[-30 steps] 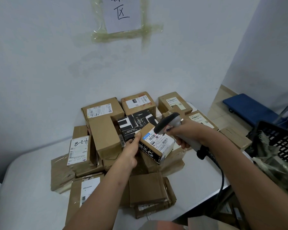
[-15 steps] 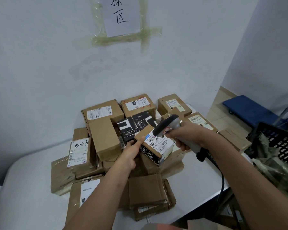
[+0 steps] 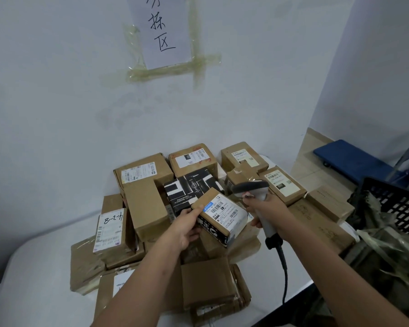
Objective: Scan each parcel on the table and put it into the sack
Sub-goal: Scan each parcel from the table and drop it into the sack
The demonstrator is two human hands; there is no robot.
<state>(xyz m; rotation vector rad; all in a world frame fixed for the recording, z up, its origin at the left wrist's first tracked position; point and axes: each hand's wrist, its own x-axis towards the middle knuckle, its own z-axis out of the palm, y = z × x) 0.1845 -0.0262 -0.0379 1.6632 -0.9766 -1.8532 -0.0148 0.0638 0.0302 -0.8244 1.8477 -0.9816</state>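
Parcel in hand: a small brown box (image 3: pixel 219 214) with a white barcode label on its upper face and black print on its near side, raised above the middle of the pile, tilted so the label faces up and toward the right.
Long axis: from near right to far left, label end nearer the scanner.
Left hand (image 3: pixel 184 226): grips the box at its left end, thumb on the top edge by the blue strip, fingers curled under; the underside grip is hidden.
Right hand (image 3: pixel 267 212): wrapped round the grip of the scanner (image 3: pixel 255 194), just right of the box, the scanner head above and beyond the label's far right corner.
Turning relation: the label lies left of and below the scanner head, so I judge the scan needs only a slight tip of either.
Sack (image 3: pixel 385 253): crumpled at the right edge, well apart from the box, on the right hand's side.
Pile (image 3: pixel 147 206): many boxes left on the table (image 3: pixel 40 274).
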